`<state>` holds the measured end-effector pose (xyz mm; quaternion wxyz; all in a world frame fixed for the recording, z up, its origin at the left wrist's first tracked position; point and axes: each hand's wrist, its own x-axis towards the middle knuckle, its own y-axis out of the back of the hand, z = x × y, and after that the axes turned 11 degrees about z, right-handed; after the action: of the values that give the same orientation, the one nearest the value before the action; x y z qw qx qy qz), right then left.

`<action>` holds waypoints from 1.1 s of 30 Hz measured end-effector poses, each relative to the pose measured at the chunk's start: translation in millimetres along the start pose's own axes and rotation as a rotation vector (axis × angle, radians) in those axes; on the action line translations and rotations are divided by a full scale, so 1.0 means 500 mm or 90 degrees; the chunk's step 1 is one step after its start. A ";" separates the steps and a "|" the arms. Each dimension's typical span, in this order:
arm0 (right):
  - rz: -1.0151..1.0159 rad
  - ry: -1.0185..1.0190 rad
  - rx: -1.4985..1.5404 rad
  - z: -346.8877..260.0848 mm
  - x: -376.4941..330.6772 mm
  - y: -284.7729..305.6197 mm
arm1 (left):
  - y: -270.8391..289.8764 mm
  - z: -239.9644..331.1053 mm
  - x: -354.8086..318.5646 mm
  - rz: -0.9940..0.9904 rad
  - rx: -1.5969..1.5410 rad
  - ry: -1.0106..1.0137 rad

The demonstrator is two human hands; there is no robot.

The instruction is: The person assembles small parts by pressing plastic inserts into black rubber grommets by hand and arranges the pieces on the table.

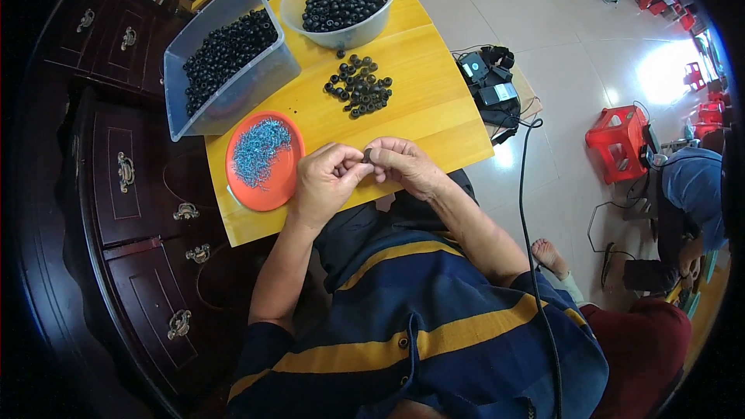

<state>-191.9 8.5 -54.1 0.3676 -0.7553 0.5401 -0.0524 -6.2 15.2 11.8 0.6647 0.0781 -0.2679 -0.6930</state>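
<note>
My left hand (320,180) and my right hand (410,168) meet over the table's near edge. Between the right thumb and fingers sits a small dark round knob-like piece (368,155). The left fingertips are pinched together right against it; whatever they hold is too small to make out. Close by my left hand lies an orange plate (296,186) bearing a heap of tiny blue and silvery screw-like pieces (261,151). Beyond my hands, a loose pile of small black round pieces (361,87) rests on the yellow table (434,101).
At the far left of the table stands a clear rectangular bin (256,77) of black pieces, beside a round clear tub (341,36) of more. Dark wooden drawers (128,163) flank the left side. Electronic devices (497,93) with a cable (524,186) sit right; a red stool (617,143) is beyond.
</note>
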 end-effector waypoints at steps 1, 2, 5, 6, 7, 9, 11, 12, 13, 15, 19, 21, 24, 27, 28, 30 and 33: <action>0.037 -0.001 0.034 -0.001 -0.002 -0.008 | -0.002 0.000 -0.003 0.033 0.030 -0.059; 0.038 -0.001 0.034 0.000 -0.002 -0.010 | -0.006 0.003 -0.004 0.033 0.030 -0.059; 0.039 0.030 0.066 0.003 -0.001 -0.013 | -0.016 0.014 -0.006 0.094 0.073 -0.132; 0.051 0.036 0.072 0.009 0.001 -0.010 | -0.020 0.017 -0.007 0.106 0.102 -0.147; 0.063 0.043 0.079 0.013 0.003 -0.009 | -0.022 0.019 -0.008 0.119 0.131 -0.162; 0.057 0.046 0.103 0.017 0.004 -0.008 | -0.029 0.016 -0.011 0.126 0.130 -0.157; 0.050 0.049 0.127 0.020 0.005 -0.009 | -0.032 0.010 -0.013 0.134 0.129 -0.152; 0.055 0.036 0.142 0.022 0.005 -0.011 | -0.031 0.007 -0.013 0.141 0.110 -0.149; 0.060 0.023 0.157 0.023 0.004 -0.011 | -0.031 0.005 -0.012 0.148 0.091 -0.146; 0.058 0.019 0.166 0.024 0.003 -0.010 | -0.032 0.002 -0.013 0.147 0.065 -0.124; 0.067 -0.007 0.151 0.023 0.004 -0.015 | -0.028 0.010 -0.010 0.150 0.057 -0.110; 0.069 -0.010 0.156 0.022 0.004 -0.017 | -0.032 0.006 -0.009 0.154 0.073 -0.126; 0.071 -0.012 0.162 0.021 0.005 -0.014 | -0.034 0.007 -0.006 0.156 0.106 -0.163; 0.068 -0.002 0.160 0.022 0.007 -0.013 | -0.033 0.002 -0.006 0.152 0.131 -0.186; 0.068 0.006 0.157 0.022 0.008 -0.013 | -0.033 0.000 -0.007 0.150 0.138 -0.189; 0.070 0.009 0.164 0.021 0.007 -0.015 | -0.037 0.006 -0.005 0.154 0.127 -0.198; 0.071 0.017 0.182 0.019 0.007 -0.016 | -0.040 0.017 -0.007 0.151 0.092 -0.183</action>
<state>-180.0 11.5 -57.2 0.4666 -0.6632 0.5732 -0.1183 -27.4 20.2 8.6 0.6892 -0.0067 -0.4165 -0.5929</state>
